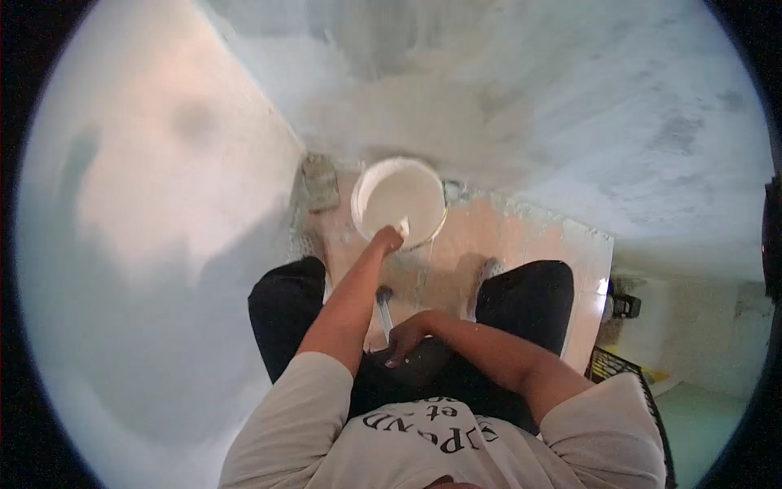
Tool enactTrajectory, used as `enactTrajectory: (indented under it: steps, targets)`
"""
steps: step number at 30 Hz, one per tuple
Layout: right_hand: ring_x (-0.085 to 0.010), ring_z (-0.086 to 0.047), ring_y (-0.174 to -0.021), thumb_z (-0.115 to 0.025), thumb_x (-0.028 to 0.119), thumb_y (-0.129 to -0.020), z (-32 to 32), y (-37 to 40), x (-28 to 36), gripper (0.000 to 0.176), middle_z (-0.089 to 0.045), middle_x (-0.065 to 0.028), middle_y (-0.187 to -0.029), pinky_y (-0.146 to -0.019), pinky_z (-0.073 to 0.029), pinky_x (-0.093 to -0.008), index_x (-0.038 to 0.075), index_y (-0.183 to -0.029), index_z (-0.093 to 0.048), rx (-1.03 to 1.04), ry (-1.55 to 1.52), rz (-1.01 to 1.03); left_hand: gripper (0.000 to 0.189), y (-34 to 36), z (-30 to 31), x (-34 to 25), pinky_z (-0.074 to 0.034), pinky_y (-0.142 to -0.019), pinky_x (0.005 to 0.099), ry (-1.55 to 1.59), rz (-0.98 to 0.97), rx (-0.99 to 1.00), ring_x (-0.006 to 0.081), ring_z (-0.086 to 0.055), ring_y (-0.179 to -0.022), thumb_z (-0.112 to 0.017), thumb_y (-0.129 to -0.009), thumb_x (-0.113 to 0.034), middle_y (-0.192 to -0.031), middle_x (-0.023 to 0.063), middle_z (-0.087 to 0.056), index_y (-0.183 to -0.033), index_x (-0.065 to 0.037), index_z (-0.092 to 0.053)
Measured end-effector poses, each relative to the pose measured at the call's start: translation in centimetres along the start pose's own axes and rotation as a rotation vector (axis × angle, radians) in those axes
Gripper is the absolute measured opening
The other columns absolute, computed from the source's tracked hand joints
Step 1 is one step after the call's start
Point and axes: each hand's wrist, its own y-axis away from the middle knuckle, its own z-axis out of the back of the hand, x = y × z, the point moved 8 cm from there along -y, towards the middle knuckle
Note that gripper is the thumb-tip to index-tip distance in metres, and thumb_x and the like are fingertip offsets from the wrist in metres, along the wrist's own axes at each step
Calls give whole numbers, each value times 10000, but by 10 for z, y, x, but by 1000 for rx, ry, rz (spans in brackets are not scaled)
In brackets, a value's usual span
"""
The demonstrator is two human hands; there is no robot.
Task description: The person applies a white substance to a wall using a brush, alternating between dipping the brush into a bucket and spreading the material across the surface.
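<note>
A white bucket (364, 181) stands on the floor ahead of me, with pale, off-white material inside. My left hand (387, 239) is closed at its near rim, around a small whitish tool (405, 224) that points into the bucket; I cannot tell its kind. Close to my lap, between my knees, my right hand (411, 334) is closed by a hand tool with a silvery flat shaft (386, 319) and a dark end. The dark end points toward the bucket. My right fingers hide the near part of this tool.
Walls with patchy whitish coating rise on the left (163, 204) and ahead (505, 106), meeting in a corner. A block-like piece (321, 184) sits left of the bucket. The tiled floor (521, 236) carries white smears. At right are a black crate (623, 368) and a dark object (626, 306).
</note>
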Motion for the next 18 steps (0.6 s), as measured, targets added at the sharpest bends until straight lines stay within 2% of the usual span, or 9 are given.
enactTrajectory:
  steps: [2, 3, 4, 5, 7, 11, 13, 15, 18]
  targets:
    - [-234, -612, -783, -606, 568, -784, 75, 6, -1, 610, -660, -150, -906, -754, -472, -386, 18, -1044, -653, -276, 132, 26, 225, -1, 80, -8, -519, -690, 370, -42, -26, -150, 322, -667, -804, -548, -681, -100, -831, 258, -645, -793, 60, -658]
    - [-234, -612, -783, -606, 568, -784, -53, 23, -1, 610, -660, -150, -906, -754, -472, -386, 18, -1044, -653, -239, 80, -15, 209, 124, 54, -101, -511, -634, 380, 231, 149, -11, 321, -663, -740, -538, -684, -93, -786, 250, -642, -765, 64, -649]
    - [-229, -614, -776, -611, 524, -795, -37, 27, -1, 559, -661, -147, -905, -714, -479, -372, 19, -1030, -657, -389, 127, 22, 197, 163, 98, -110, -503, -578, 389, 422, 338, 63, 320, -658, -675, -527, -688, -87, -742, 242, -639, -737, 68, -639]
    - [-224, -616, -769, -615, 481, -806, -20, 32, -1, 507, -662, -144, -903, -673, -486, -357, 21, -1016, -660, -538, 176, 64, 197, 166, 110, -105, -503, -578, 389, 407, 333, 29, 320, -658, -675, -527, -688, -87, -742, 242, -639, -737, 68, -639]
    - [-204, -629, -753, -594, 417, -824, -3, 45, -17, 425, -676, -122, -895, -635, -493, -331, 34, -994, -669, -584, 87, -84, 176, 176, 104, -94, -460, -489, 399, 525, 349, 94, 299, -617, -570, -516, -687, -68, -697, 220, -619, -717, 77, -611]
    - [-167, -639, -717, -557, 377, -851, 28, 101, -27, 384, -689, -76, -833, -624, -499, -306, 39, -1004, -656, -762, 10, -39, 156, 209, 145, -108, -408, -422, 385, 466, 321, 58, 268, -554, -487, -515, -693, -65, -649, 176, -593, -728, 66, -593]
    - [-158, -640, -703, -544, 374, -863, 31, 123, -26, 376, -691, -62, -808, -616, -500, -301, 40, -997, -652, -849, 25, -56, 114, 207, 123, -95, -381, -400, 365, 853, 404, 21, 240, -510, -452, -512, -702, -54, -596, 128, -550, -701, 44, -569]
    - [-148, -635, -676, -523, 376, -880, 29, 140, -28, 368, -688, -65, -778, -592, -497, -292, 43, -968, -651, -940, -205, -48, 92, 200, 104, -93, -374, -396, 348, 984, 378, 50, 222, -491, -450, -508, -718, -49, -586, 110, -526, -691, 25, -555]
    - [-143, -628, -657, -511, 415, -884, 42, 156, -30, 400, -687, -66, -766, -586, -496, -290, 44, -926, -656, -923, -121, -69, 95, 196, 89, -107, -366, -393, 320, 1214, 358, 83, 195, -468, -455, -495, -754, -49, -577, 85, -497, -678, -8, -533]
